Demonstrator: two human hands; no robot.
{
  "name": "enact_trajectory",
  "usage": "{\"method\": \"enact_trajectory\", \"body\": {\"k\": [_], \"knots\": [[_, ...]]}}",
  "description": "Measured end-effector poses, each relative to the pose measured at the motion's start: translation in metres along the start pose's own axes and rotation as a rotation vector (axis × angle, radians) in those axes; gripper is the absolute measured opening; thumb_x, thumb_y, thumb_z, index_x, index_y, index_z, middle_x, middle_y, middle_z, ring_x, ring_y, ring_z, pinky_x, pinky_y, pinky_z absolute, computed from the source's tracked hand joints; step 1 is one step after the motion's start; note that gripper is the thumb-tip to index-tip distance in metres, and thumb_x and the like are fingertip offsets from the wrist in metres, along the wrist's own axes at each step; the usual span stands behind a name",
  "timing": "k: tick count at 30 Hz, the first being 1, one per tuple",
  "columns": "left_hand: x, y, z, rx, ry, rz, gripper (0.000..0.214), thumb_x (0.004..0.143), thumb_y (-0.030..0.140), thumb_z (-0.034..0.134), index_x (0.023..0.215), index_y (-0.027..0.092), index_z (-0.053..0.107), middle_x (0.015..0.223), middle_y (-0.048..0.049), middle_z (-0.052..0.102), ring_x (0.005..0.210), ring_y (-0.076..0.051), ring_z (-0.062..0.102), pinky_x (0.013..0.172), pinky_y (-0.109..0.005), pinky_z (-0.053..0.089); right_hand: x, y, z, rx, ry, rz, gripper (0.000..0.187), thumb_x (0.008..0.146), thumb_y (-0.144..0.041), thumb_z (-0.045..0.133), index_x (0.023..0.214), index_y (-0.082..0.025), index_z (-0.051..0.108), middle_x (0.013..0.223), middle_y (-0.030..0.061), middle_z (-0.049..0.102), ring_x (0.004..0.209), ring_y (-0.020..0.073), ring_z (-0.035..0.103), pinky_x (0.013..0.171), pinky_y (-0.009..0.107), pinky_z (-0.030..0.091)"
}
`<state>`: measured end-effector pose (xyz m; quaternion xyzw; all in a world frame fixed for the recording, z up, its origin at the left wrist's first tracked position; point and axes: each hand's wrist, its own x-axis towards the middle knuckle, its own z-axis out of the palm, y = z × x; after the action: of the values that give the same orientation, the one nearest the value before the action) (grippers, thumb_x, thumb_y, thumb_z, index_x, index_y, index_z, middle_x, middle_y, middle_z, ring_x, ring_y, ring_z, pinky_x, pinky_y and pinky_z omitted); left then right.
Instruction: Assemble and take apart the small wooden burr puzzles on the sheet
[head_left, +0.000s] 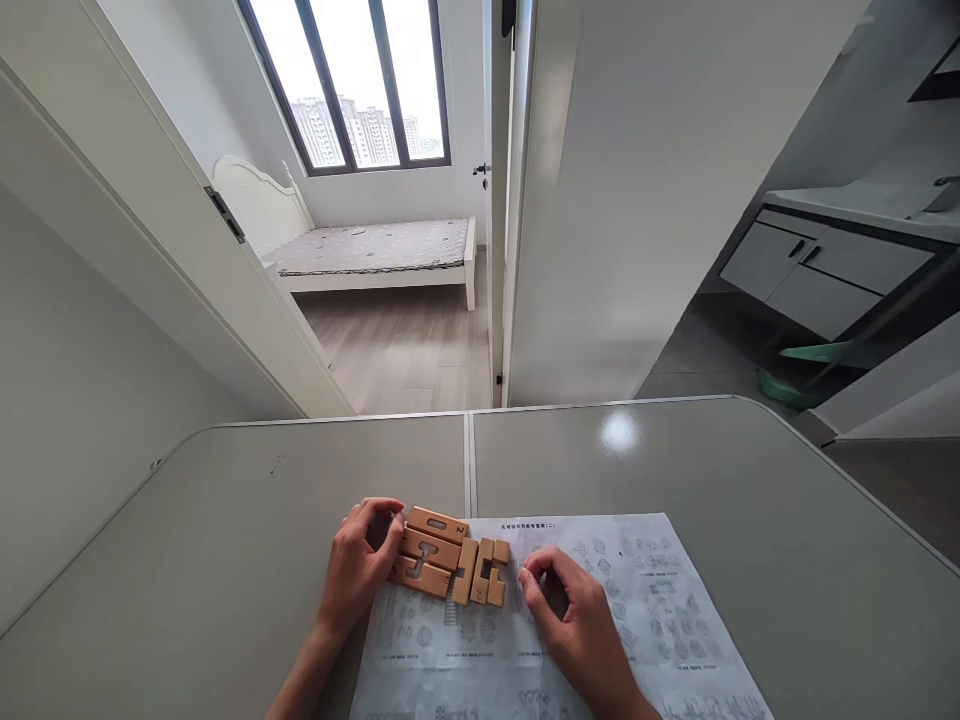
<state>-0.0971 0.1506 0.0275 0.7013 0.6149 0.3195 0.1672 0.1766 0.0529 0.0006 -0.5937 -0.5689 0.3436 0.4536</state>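
Note:
Several notched wooden burr puzzle pieces [431, 548] lie side by side in a tight group on the left upper part of a printed paper sheet [667, 600]. Three of them slant lengthwise at the left; the others stand crosswise at the right, and a few bear numbers, one of them a 2. My left hand [364, 560] is at the group's left end, thumb and index finger curled closed against the end of the upper piece. To the right of the group, my right hand [570, 620] hovers over the sheet, thumb and fingertips pinched together, with nothing visible between them.
The sheet lies on a grey-green table [225, 550] with a pale seam [470, 465] down its middle. Past the far edge are a doorway, a bed [382, 250] under a window, a white wall panel [600, 200] and a sink cabinet [832, 260] at the right.

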Motion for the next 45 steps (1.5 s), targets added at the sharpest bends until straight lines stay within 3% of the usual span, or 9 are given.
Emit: {"method": "enact_trajectory", "body": {"k": [45], "knots": [[-0.0004, 0.0020, 0.0006, 0.038, -0.004, 0.051, 0.025, 0.095, 0.046, 0.055, 0.095, 0.025, 0.070, 0.098, -0.0051, 0.075, 0.091, -0.025, 0.069, 0.089, -0.038, 0.054, -0.0014, 0.0015, -0.0002, 0.006, -0.018, 0.008, 0.032, 0.104, -0.047, 0.052, 0.085, -0.022, 0.061, 0.078, 0.0034, 0.067, 0.069, 0.0197, 0.062, 0.061, 0.028, 0.048]]}}
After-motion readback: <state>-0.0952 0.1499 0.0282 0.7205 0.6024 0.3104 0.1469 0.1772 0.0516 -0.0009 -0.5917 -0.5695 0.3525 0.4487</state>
